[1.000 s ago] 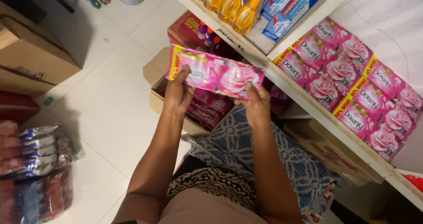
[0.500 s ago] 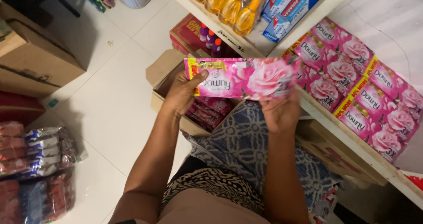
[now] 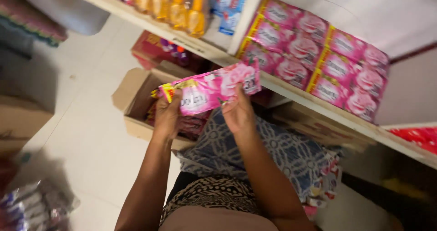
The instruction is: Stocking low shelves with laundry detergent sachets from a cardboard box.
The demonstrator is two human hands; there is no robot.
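Observation:
I hold a long pink sachet pack (image 3: 214, 87) with rose pictures, level in front of me, just below the shelf edge. My left hand (image 3: 167, 115) grips its left end, my right hand (image 3: 237, 113) grips its right part from below. On the wooden shelf (image 3: 291, 86) above and to the right lie several matching pink sachet packs (image 3: 318, 56) stacked in rows.
An open cardboard box (image 3: 136, 99) with more pink packs stands on the white tiled floor under my hands. Orange bottles (image 3: 175, 6) and blue packets (image 3: 230, 3) fill the shelf's left section. A blue patterned cloth (image 3: 277, 156) covers my lap. Wrapped bundles (image 3: 32, 208) lie bottom left.
The pink pack has moved right and up toward the shelf with both hands still on it. The view has shifted right, bringing the shelf's pink packs closer.

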